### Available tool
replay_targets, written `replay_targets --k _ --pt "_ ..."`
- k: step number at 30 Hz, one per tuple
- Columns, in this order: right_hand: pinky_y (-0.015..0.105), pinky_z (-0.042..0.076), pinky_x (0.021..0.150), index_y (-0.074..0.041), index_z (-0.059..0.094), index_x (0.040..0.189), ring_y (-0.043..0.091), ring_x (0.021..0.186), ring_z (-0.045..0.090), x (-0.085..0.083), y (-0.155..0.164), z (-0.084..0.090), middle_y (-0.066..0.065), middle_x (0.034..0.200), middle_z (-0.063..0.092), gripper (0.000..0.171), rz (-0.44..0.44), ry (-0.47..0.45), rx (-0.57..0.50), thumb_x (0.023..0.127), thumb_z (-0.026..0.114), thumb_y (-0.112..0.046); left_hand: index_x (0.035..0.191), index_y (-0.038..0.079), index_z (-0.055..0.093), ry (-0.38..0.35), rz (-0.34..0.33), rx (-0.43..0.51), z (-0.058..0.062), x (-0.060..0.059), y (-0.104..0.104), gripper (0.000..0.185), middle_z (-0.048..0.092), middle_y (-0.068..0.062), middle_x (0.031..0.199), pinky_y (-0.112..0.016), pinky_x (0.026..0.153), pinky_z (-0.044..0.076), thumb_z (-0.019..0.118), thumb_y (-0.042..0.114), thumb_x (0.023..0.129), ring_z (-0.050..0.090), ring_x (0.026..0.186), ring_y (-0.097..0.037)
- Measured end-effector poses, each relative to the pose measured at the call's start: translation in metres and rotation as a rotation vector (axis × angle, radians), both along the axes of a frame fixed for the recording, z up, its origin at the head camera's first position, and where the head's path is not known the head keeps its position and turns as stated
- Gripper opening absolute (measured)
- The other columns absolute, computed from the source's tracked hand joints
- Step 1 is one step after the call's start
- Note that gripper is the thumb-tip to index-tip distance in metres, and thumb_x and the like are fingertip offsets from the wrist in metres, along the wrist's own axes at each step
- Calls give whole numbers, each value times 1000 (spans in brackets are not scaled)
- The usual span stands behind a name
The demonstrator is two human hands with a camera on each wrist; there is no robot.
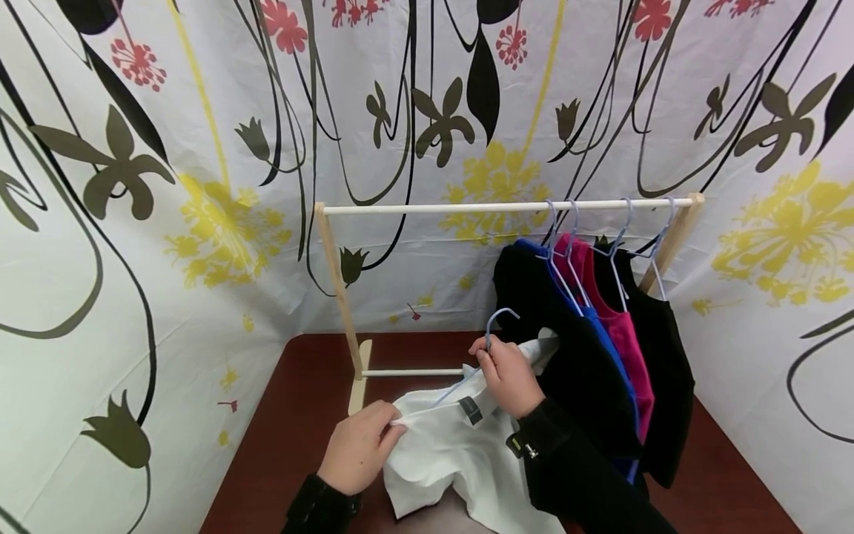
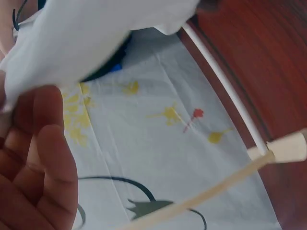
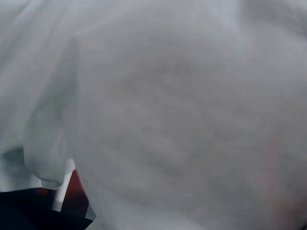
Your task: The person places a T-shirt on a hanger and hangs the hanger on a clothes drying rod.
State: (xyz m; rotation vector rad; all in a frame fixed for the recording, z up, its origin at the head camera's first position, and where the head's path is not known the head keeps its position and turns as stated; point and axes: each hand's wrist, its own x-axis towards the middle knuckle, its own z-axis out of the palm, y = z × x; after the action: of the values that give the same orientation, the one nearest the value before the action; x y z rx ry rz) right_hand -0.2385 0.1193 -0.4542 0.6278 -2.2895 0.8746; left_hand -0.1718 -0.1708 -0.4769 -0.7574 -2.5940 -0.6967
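Note:
A white shirt (image 1: 460,452) with a dark neck label hangs between my hands above the table. My right hand (image 1: 510,377) grips a light blue hanger (image 1: 497,317) just below its hook, and one hanger arm runs inside the shirt's neck opening. With thumb and fingers my left hand (image 1: 360,445) pinches the shirt's edge on the left side. In the left wrist view the curled fingers (image 2: 53,148) hold white cloth (image 2: 96,38). Shirt fabric (image 3: 168,105) fills most of the right wrist view, and the right fingers are hidden there.
A small rack with a white rail (image 1: 427,209) stands on the dark red table (image 1: 280,415). Black, blue and pink garments (image 1: 627,334) hang on blue hangers at its right end, close to my right forearm. A flower-patterned curtain (image 1: 400,274) surrounds the table.

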Motion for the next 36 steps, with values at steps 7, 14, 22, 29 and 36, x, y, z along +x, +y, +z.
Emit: replay_targets --k 7,14,22,29,36 --pt "41 47 81 -13 65 106 20 85 61 2 -6 -5 -3 95 66 10 63 -29 59 103 56 -9 95 24 65 102 -36 -19 3 -3 28 11 59 14 89 -25 62 46 74 29 93 54 71 -2" --pt "43 45 85 -14 65 108 20 88 60 7 -11 -6 -4 95 64 11 62 -52 51 105 54 -11 94 23 62 119 4 -22 5 -7 49 14 57 13 86 -24 55 41 75 29 93 51 65 -4" --pt "39 44 83 -13 64 107 14 86 58 10 -16 -7 -3 98 66 9 96 -12 63 104 56 -10 124 20 63 -6 32 80 4 -5 68 32 70 8 104 -33 64 51 73 28 95 66 83 -9" --pt "38 44 82 -14 64 105 13 86 59 11 -12 -7 -4 98 66 9 99 22 52 102 58 -8 126 15 61 -106 118 160 -6 2 61 37 69 9 100 -34 68 50 69 36 97 65 85 -10" --pt "38 44 84 -14 65 106 11 87 58 10 -11 -9 -2 98 66 10 133 -42 22 104 56 -11 87 22 56 -49 105 113 -16 3 59 16 48 11 72 -30 53 38 62 27 101 47 60 -7"
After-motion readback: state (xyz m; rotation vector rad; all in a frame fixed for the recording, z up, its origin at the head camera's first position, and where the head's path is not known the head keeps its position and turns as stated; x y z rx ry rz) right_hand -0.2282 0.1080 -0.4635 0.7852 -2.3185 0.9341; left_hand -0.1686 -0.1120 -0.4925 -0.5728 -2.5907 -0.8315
